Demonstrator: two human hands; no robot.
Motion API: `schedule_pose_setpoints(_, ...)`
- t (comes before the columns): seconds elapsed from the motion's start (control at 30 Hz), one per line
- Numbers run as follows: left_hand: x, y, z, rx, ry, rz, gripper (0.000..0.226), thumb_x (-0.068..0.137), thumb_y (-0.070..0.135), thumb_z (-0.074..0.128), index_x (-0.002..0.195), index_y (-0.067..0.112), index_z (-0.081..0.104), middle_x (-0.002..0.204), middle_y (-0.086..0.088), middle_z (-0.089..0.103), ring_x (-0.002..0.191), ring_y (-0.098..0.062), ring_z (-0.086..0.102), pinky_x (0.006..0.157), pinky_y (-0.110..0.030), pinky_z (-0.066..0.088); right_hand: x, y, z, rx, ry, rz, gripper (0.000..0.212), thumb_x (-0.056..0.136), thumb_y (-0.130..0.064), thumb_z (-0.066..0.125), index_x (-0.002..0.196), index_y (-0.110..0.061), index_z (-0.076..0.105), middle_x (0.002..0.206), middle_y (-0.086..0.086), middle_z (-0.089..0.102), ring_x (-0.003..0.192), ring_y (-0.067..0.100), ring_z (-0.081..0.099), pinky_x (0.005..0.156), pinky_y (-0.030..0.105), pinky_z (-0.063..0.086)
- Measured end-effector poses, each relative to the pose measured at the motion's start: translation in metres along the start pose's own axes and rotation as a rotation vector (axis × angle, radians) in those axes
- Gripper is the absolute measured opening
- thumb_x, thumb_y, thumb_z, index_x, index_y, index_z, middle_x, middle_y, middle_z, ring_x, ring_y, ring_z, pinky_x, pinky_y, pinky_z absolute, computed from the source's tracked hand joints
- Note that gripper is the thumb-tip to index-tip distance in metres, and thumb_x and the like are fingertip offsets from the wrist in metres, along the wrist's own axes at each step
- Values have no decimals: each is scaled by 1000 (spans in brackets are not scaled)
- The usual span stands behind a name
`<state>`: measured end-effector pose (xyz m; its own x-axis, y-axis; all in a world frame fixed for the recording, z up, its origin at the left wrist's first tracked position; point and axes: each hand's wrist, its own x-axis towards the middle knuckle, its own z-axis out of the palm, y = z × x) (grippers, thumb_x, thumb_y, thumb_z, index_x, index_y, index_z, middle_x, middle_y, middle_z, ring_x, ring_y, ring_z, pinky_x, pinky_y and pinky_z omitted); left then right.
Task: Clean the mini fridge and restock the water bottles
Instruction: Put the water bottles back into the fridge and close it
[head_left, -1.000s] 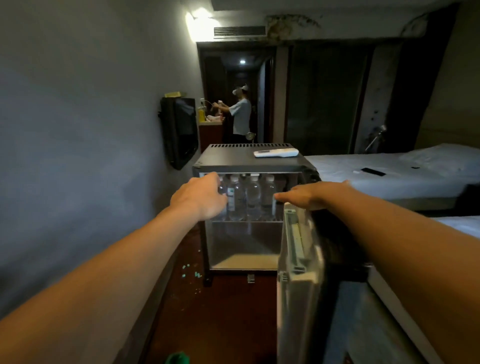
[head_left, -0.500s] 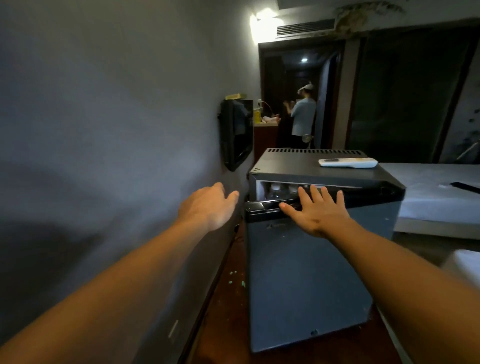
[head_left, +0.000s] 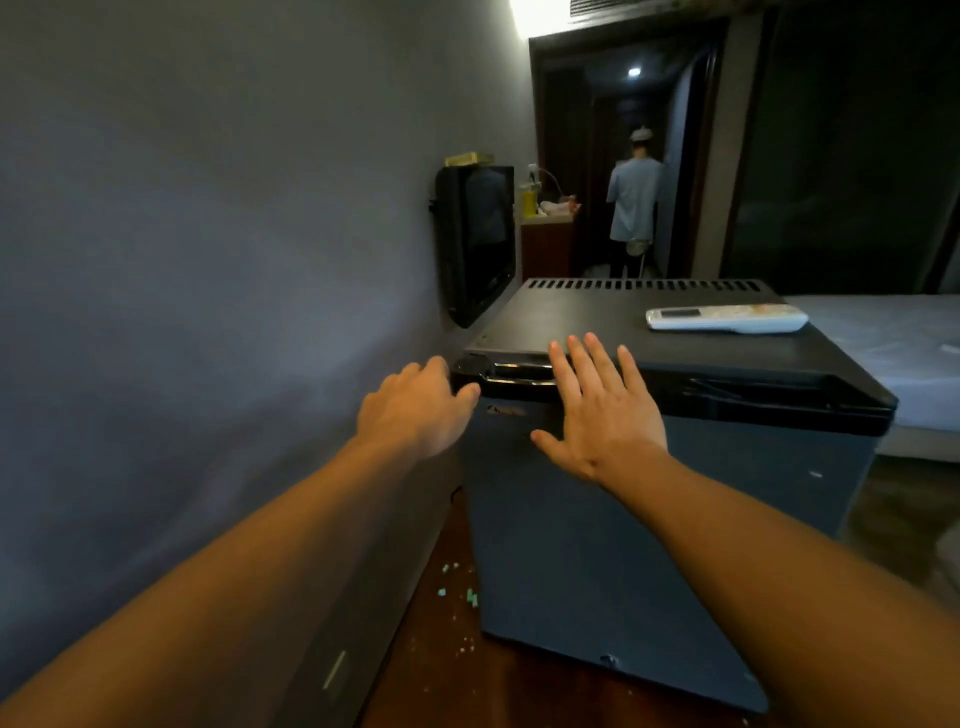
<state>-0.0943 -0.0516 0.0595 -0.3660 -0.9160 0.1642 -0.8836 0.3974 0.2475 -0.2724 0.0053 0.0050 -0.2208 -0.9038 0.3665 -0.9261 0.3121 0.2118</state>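
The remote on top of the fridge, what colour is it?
White. The remote lies on the mini fridge's black top, clearest in the head view.

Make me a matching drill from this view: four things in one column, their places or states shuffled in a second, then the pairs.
Things:
1. mini fridge door
2. remote control
3. right hand
4. green crumbs

Places or states:
A. scattered on the floor by the fridge
B. lying on the fridge top
C. shut
D. flat against the door's upper edge, fingers spread

Pairs: 1-C, 2-B, 3-D, 4-A
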Motion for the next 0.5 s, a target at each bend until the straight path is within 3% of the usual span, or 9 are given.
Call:
schedule_pose_setpoints(0.17,7,5,8,-16,-23,-4,47,95,49,43,129,15,44,126,-10,50,114,-32,49,93,-46,44,2,3,-9,11,-24,-15,98,88,-63,38,149,-13,-20,160,9,-15,146,24,-19,119,47,-5)
schedule_pose_setpoints(0.37,-25,-10,-11,-10,3,20,47,95,35,48,137,19,37,136,-9,40,126,-32,41,99,-45,40,9,7,-38,173,-343,3,97,87,-62,46,152,-17,-11,161,6,-12,146,23,-18,116,54,-11)
schedule_pose_setpoints(0.43,-36,-21,-26,-11,1,35,52,93,34,51,140,19,34,139,-10,39,129,-32,40,103,-44,39,9,4,-63,247,-478,-10,90,88,-60,48,153,-19,1,161,6,-4,148,24,-8,115,57,-6)
schedule_pose_setpoints(0.5,-44,-33,-39,-27,9,49,54,92,33,54,140,17,36,138,-12,41,129,-33,41,104,-44,39,-7,-7,-101,284,-542,-134,73,94,-53,47,152,-17,19,160,7,16,147,25,14,117,50,9)
